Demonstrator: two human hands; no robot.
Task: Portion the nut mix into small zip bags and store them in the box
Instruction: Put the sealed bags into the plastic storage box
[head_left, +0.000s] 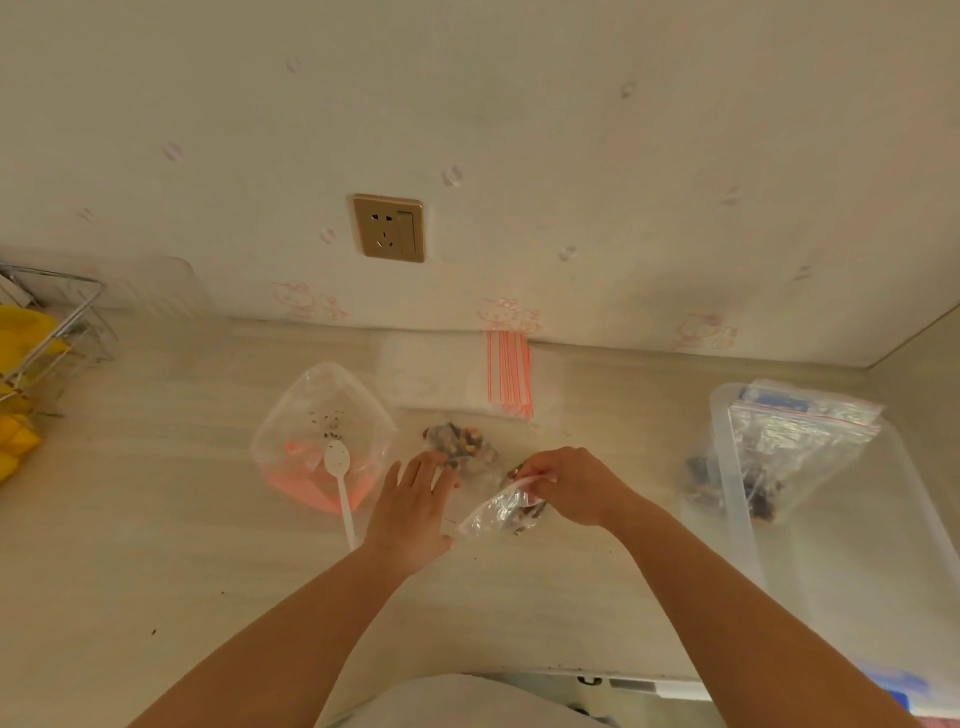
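My right hand pinches the top edge of a small zip bag holding some nut mix; my fingers are curled over its strip, and the bag slopes down toward my left wrist, its low end on the counter. My left hand lies flat with straight fingers, the tips touching a second filled bag that lies just beyond both hands, nearer the wall. Whether the left palm also presses the first bag's corner I cannot tell.

To the left, a large open bag holds only crumbs and a white plastic spoon, whose handle sticks out toward the counter's front edge. Behind the filled bag, against the counter's back edge, lies a stack of empty zip bags with red strips. By the right edge stands a clear plastic box; filled zip bags lean over its far left rim.
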